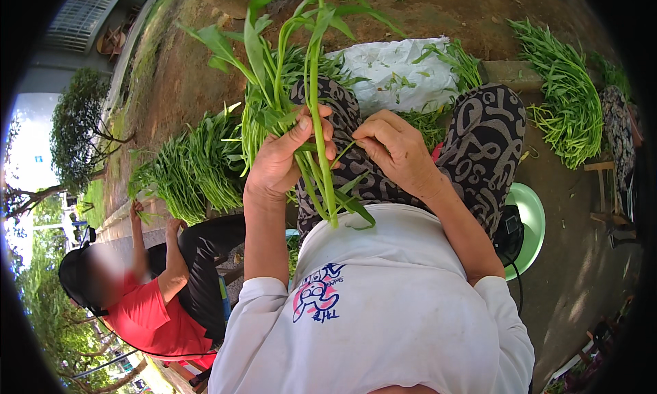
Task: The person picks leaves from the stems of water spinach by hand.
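My left hand [277,161] is closed around a small bunch of water spinach [316,72], held upright in front of my lap. One thick pale-green stem stands out, with long narrow leaves at the top and cut ends hanging below the fist. Close by on the right, my right hand [404,154] pinches the tip of a thin green stalk [345,152] that slants toward the bunch. Whether this stalk is still joined to a stem cannot be made out. Both hands are above my knees, over black-and-grey patterned trousers [482,151].
A white sheet [390,69] with loose leaves lies beyond my knees. Greens are heaped at left [198,165] and right [564,96]. A light-green basin [532,230] stands by my right hip, a wooden stool [602,189] farther right. At left sits a co-worker in a red shirt [147,319], handling greens.
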{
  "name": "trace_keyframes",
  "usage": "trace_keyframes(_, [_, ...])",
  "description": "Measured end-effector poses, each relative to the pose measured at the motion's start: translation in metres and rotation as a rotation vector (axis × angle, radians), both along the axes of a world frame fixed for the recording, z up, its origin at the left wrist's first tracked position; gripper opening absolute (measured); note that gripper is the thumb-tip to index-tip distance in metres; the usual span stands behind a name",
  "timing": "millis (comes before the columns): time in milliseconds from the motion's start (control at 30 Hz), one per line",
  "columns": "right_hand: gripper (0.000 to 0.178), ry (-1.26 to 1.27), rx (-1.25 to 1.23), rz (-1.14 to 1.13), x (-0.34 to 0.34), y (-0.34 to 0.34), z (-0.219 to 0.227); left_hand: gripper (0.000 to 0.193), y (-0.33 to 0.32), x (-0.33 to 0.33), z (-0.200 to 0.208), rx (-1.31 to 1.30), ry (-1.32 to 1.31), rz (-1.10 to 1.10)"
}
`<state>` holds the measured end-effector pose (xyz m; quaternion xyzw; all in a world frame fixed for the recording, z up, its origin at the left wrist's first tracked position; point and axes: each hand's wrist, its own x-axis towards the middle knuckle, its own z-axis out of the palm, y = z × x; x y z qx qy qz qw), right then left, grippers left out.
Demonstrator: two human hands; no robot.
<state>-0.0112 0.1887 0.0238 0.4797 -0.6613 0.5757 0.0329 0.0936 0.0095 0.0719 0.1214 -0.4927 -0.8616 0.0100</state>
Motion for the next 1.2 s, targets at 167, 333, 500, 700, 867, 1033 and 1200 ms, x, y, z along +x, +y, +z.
trace_keyframes(167, [0.018, 0.087, 0.008, -0.025, -0.001, -0.001, -0.002, 0.041, 0.001, 0.002, 0.003, -0.018, -0.02, 0.053])
trace_keyframes(333, [0.011, -0.153, 0.03, 0.063, 0.002, 0.001, -0.008, 0.038, -0.001, 0.001, -0.001, -0.101, -0.026, 0.092])
trace_keyframes(500, [0.008, -0.752, -0.015, 0.26, 0.004, 0.004, -0.013, 0.035, -0.003, 0.001, -0.005, -0.137, -0.027, 0.104])
trace_keyframes(700, [0.008, -0.87, -0.069, 0.239, 0.001, 0.004, -0.018, 0.03, -0.004, 0.0, -0.004, -0.228, -0.059, 0.197])
trace_keyframes(867, [0.009, -0.274, 0.015, 0.001, 0.003, 0.001, -0.018, 0.032, -0.006, 0.0, -0.007, -0.281, -0.054, 0.236])
trace_keyframes(1033, [0.008, -0.338, 0.034, 0.06, 0.002, 0.006, -0.016, 0.032, -0.002, -0.002, -0.009, -0.319, -0.059, 0.229])
trace_keyframes(1200, [0.007, -1.037, -0.19, 0.228, -0.01, 0.009, -0.021, 0.032, -0.001, -0.002, -0.008, -0.326, -0.071, 0.219])
